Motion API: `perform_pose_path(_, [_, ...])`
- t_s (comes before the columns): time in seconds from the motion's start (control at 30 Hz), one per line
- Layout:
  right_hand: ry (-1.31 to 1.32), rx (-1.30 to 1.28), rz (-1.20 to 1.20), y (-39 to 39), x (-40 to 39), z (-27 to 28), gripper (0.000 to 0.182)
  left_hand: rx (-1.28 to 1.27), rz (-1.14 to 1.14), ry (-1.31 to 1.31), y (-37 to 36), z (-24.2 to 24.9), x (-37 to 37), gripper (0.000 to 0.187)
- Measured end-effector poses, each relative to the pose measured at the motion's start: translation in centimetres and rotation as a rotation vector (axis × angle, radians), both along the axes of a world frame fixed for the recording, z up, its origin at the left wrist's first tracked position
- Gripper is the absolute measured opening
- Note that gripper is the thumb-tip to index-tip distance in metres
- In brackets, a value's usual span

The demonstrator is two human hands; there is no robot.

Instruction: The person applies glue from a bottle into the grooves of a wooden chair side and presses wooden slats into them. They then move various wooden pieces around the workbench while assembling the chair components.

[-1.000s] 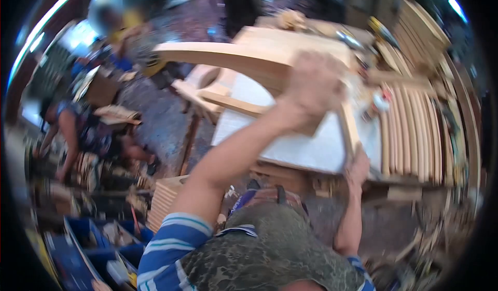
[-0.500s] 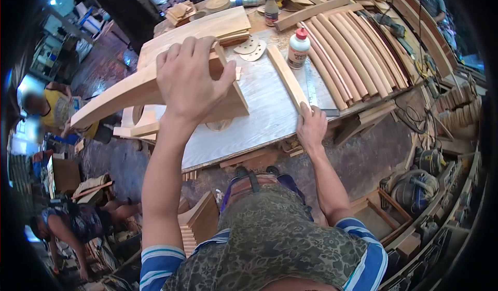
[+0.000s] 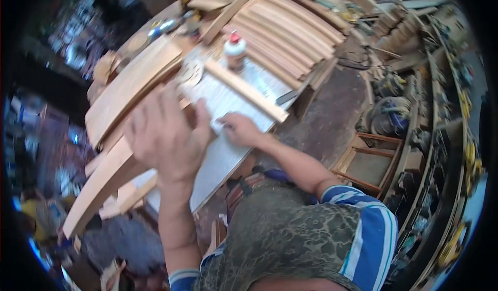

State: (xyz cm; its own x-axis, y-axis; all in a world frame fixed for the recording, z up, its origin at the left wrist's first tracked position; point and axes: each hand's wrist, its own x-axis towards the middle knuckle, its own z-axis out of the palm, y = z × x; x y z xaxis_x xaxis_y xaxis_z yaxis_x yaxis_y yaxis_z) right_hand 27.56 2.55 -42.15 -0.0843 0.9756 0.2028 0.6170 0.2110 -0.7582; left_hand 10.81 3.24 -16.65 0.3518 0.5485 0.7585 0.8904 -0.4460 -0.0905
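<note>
Running slantwise through the view, the bench (image 3: pixel 223 156) is seen with its near edge toward the person and its far end stacked with a row of curved slats (image 3: pixel 288 29), too blurred at the ends for an exact count. Over the bench's left edge one large curved wooden assembly (image 3: pixel 111 146) is held; its long axis is laid from beyond the bench's near-left corner up toward the far-left corner, so that the lower end hangs out past the bench. The left hand (image 3: pixel 166 133) is set against this piece near its middle, fingers spread and wrapped over the top edge; motion blur means the firmness of the grip cannot be told. This hand is the nearer of the two to the assembly. One straight wooden strip (image 3: pixel 246 91) is laid across the white bench top, roughly square to the curved piece. The right hand (image 3: pixel 239 129) is pressed flat and mostly open on the bench top, just beside the strip's near end, with nothing held. One glue bottle (image 3: pixel 236 47) with a red cap is stood beyond the strip.
</note>
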Motion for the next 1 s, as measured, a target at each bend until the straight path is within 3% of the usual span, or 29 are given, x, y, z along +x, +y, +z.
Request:
perform_pose_path(0.23, [0.109,-0.108,-0.048,4.9,-0.4,0.5,0.027,-0.041,0.014,0.025,-0.1,0.5,0.1,0.039])
perform_pose_path(0.47, [0.059,0.108,0.172,14.0,-5.3,-1.8,0.029,-0.113,0.066,0.053,0.4,1.2,0.7,0.035])
perform_pose_path(0.53, [-0.212,0.116,0.231,15.7,-6.3,-2.2,0.027,-0.132,0.046,-0.002,0.5,1.1,0.9,0.031])
perform_pose_path(0.63, [-0.399,0.121,0.275,16.4,-6.6,-2.1,0.026,-0.13,0.056,-0.016,0.2,1.2,1.0,0.027])
perform_pose_path(0.87, [-0.47,0.185,0.3,14.7,-4.8,-3.1,0.021,-0.22,0.069,-0.063,-0.8,1.8,1.9,0.018])
perform_pose_path(1.0, [-0.514,0.095,0.31,13.6,-1.9,-1.7,0.023,-0.196,0.004,-0.073,-0.9,1.7,2.2,0.028])
